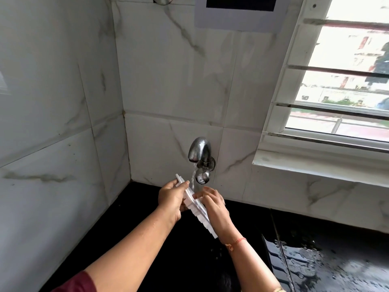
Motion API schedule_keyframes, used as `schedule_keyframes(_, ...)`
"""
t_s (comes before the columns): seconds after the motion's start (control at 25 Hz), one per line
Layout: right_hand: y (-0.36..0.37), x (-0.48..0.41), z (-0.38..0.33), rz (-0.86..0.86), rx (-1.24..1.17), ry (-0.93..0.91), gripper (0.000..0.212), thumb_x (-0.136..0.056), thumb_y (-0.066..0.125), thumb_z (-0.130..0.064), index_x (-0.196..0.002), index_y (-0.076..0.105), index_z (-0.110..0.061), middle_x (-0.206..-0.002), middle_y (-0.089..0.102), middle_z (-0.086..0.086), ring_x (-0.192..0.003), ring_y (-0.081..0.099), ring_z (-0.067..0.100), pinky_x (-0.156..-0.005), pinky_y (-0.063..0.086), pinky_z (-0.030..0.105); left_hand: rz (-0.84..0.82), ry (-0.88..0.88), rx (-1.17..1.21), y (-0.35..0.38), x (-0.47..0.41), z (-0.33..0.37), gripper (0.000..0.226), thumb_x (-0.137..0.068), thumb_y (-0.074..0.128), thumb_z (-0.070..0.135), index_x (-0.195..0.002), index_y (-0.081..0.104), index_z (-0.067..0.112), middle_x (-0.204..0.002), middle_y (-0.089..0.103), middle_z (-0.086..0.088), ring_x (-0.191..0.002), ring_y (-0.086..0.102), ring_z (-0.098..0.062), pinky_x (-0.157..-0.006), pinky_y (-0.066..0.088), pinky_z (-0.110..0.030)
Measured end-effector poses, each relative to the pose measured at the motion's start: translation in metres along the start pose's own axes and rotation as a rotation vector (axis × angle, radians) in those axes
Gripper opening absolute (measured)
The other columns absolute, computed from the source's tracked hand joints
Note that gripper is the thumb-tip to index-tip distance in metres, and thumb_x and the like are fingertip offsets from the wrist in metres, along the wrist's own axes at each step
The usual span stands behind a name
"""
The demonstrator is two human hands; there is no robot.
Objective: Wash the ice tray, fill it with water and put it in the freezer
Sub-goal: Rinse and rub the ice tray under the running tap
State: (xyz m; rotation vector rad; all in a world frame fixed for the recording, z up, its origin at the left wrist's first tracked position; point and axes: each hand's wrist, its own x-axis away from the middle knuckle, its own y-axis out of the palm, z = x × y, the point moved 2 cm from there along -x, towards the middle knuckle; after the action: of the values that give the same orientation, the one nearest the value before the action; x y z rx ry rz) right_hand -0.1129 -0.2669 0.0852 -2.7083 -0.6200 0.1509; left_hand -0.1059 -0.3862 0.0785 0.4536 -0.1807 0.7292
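Note:
A white ice tray (196, 207) is tilted on edge under the chrome wall tap (199, 150), and a thin stream of water (193, 175) runs onto its upper end. My left hand (171, 199) grips the tray's upper part from the left, thumb and fingers curled round its edge. My right hand (213, 204) lies against the tray's right face, fingers bent onto its surface. The tray's lower end sticks out toward my right wrist.
Below the hands is a black sink (147, 218) in the corner of marble-tiled walls. A wet black counter (315, 260) with a ribbed drain area lies to the right. A white window sill (315, 163) and barred window stand at the right.

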Motion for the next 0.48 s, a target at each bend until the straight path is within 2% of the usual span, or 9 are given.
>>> schedule_keyframes(0.12, -0.001, 0.0022, -0.0045, -0.023, 0.038, 0.052, 0.026, -0.082, 0.034, -0.044, -0.075, 0.058, -0.044, -0.146, 0.034, -0.014, -0.142, 0.006, 0.004, -0.113, -0.008, 0.055, -0.024, -0.026, 0.049, 0.0033, 0.0033, 0.0042, 0.029, -0.083, 0.064, 0.009, -0.112, 0.06, 0.009, -0.073, 0.061, -0.009, -0.051, 0.058, -0.02, -0.042, 0.05, -0.024)
schedule_keyframes(0.24, 0.0005, 0.0031, -0.0044, -0.038, 0.032, 0.044, 0.03, -0.097, 0.032, -0.031, -0.083, 0.055, -0.044, -0.149, 0.03, -0.014, -0.142, 0.001, 0.002, -0.111, -0.014, 0.051, -0.018, -0.035, 0.086, -0.0001, 0.0023, 0.0074, 0.029, -0.084, 0.063, 0.009, -0.112, 0.059, 0.008, -0.076, 0.06, -0.012, -0.04, 0.06, -0.019, -0.035, 0.049, -0.025)
schedule_keyframes(0.36, 0.0025, 0.0039, -0.0086, -0.052, -0.006, 0.043, 0.03, -0.099, 0.029, -0.033, -0.076, 0.043, -0.044, -0.151, 0.028, -0.012, -0.143, 0.001, 0.003, -0.111, -0.015, 0.048, -0.028, -0.035, 0.107, -0.0009, 0.0016, 0.0083, 0.031, -0.083, 0.064, 0.01, -0.113, 0.059, 0.007, -0.078, 0.061, -0.014, -0.046, 0.062, -0.022, -0.04, 0.054, -0.03)
schedule_keyframes(0.48, 0.0034, -0.0012, -0.0031, -0.043, -0.016, 0.054, 0.039, -0.099, 0.024, -0.042, -0.074, 0.053, -0.038, -0.145, 0.033, -0.016, -0.143, 0.002, 0.003, -0.111, -0.016, 0.05, -0.035, -0.034, 0.078, -0.0029, 0.0007, 0.0093, 0.033, -0.082, 0.065, 0.012, -0.114, 0.059, 0.009, -0.086, 0.063, -0.014, -0.055, 0.062, -0.026, -0.043, 0.054, -0.029)
